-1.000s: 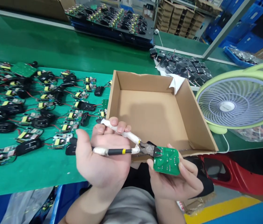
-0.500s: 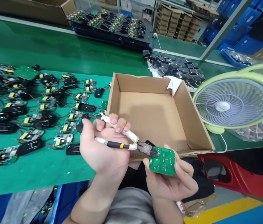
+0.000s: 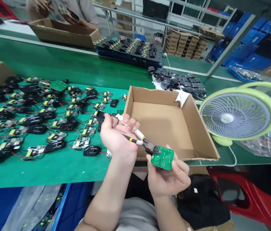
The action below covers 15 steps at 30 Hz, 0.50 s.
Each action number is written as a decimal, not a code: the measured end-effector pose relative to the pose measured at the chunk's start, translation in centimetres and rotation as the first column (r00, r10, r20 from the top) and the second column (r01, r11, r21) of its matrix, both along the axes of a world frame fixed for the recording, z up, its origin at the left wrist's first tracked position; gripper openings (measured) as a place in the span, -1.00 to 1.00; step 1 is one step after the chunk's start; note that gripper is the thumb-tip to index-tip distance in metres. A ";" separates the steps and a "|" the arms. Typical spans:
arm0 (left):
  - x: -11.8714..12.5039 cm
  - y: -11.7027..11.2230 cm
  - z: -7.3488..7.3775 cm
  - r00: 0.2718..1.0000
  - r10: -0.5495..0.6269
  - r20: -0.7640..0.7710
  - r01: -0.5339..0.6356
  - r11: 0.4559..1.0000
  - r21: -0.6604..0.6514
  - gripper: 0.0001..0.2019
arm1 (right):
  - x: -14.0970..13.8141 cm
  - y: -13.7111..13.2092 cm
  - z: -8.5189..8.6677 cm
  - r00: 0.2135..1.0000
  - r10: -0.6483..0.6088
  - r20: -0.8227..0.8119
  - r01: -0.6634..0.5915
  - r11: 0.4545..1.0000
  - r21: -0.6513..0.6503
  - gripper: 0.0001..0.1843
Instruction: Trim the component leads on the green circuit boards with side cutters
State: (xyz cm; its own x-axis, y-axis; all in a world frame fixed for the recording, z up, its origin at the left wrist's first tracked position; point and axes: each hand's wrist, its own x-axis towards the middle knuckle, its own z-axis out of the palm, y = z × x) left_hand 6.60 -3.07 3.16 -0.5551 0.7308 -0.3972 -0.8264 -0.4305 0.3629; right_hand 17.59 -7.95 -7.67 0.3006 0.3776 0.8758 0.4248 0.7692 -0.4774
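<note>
My left hand (image 3: 118,134), palm turned up, is wrapped round a pair of diagonal cutters (image 3: 151,147) with white and black handles. The cutters' jaws lie against the left upper edge of a green circuit board (image 3: 163,158). That board is pinched by its sides between the thumb and fingers of my right hand (image 3: 170,178). Its face toward me carries small solder points. Whether the jaws grip a pin there is too small to tell. Both hands are just in front of an open cardboard box (image 3: 161,125).
Rows of wired circuit boards with black casings (image 3: 55,146) cover the green mat on the left. A green fan (image 3: 233,117) stands right of the box. Black parts (image 3: 183,82) lie behind it. Across the bench, a person's hands (image 3: 65,12) work over another cardboard box (image 3: 63,33).
The view has swung left, bringing the person across the bench into sight. My hands keep hold of the cutters and board, with the jaws still at the board's edge.
</note>
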 end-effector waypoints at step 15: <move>-0.5 -1.4 0.0 0.997 0.062 0.040 -0.060 0.998 -0.037 -0.63 | -0.8 0.3 0.7 0.992 0.067 -0.110 -0.070 0.997 -0.026 -0.35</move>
